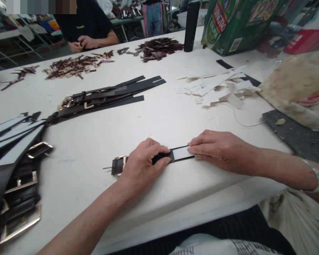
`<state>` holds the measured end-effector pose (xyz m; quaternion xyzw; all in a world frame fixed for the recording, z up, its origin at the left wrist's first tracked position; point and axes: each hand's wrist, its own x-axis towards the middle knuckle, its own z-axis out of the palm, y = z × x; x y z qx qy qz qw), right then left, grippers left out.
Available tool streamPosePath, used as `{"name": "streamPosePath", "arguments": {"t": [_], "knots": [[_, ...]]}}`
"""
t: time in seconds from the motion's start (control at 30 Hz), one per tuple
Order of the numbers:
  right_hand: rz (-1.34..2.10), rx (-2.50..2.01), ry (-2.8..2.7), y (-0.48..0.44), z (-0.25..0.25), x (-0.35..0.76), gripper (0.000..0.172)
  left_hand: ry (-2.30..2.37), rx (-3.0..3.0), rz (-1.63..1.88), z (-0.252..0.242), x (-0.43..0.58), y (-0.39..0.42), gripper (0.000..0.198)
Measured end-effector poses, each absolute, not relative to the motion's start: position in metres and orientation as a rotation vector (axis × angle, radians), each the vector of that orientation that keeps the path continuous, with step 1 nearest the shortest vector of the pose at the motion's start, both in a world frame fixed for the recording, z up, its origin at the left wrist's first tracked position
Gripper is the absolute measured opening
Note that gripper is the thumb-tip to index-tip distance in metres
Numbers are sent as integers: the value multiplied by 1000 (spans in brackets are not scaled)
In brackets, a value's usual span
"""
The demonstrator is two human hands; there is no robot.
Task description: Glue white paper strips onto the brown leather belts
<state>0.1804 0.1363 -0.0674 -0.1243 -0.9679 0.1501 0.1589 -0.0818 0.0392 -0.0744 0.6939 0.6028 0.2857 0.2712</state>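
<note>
In the head view, the left hand [145,157] hides the middle of a dark strap [171,156] on the table [159,120], its thumb and fingers pinched on it; the buckle [119,165] shows left of that hand; the right hand [219,150], fingers together, covers the right end, and whether it grips or only presses I cannot tell; near left, buckled straps [24,170] are cut off.

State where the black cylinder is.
In the head view, the black cylinder stands just right of centre, between the dark strip pile and the green Tsingtao box.
</note>
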Motion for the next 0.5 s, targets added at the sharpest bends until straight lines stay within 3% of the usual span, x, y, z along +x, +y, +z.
{"name": "streamPosePath", "arguments": {"t": [0.5], "knots": [[390, -302, -2813, 138, -63, 175, 17, 1565, 2010, 766, -75, -82, 39, 24]]}}
